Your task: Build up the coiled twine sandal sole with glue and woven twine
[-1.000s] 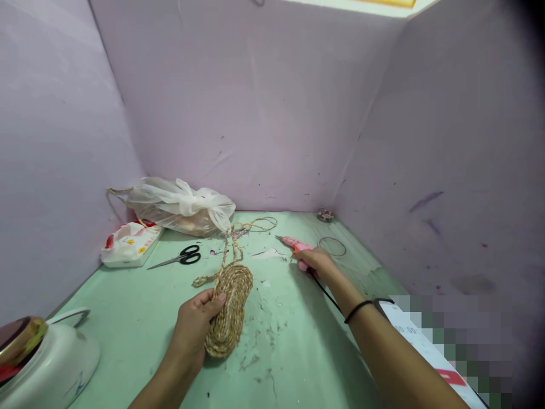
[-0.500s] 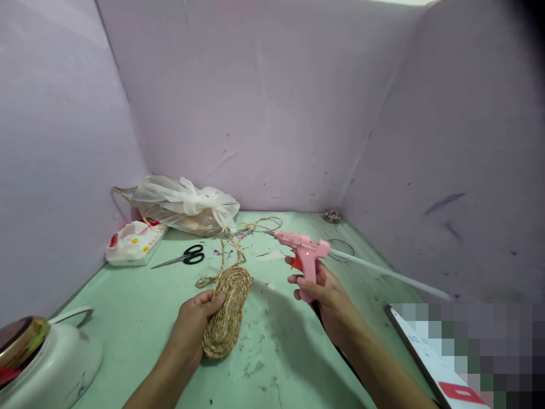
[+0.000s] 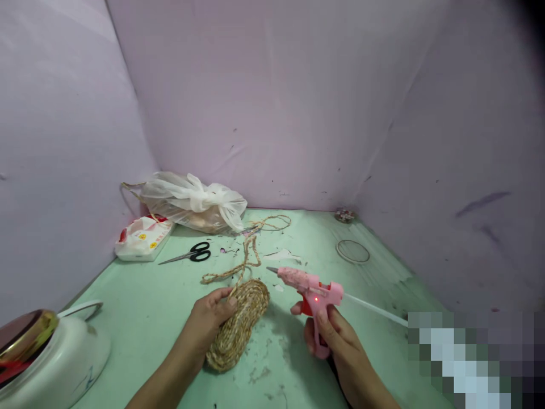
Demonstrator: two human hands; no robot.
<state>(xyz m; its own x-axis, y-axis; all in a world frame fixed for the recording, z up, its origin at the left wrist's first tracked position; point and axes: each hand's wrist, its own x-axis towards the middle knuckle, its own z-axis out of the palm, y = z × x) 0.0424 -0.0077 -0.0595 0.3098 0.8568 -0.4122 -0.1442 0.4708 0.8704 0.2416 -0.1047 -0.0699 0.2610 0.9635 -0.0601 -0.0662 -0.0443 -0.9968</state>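
While left hand (image 3: pixel 209 315) grips coil (image 3: pixel 242 326), right hand (image 3: pixel 346 341) holds glue gun (image 3: pixel 322 291); light (image 3: pixel 316 299) glows.

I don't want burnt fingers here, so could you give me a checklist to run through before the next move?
1. Left hand holding the braided coil: ok, at its left edge.
2. Right hand around the pink glue gun's handle: ok.
3. Nozzle pointing away from both hands: ok, it points toward the upper left, above the left hand in the picture.
4. Glue stick loaded: ok, it sticks out of the back.
5. Glue hot: cannot tell; the red light is on, but heat doesn't show.
6. Scissors apart from the hands: ok, lying on the table.
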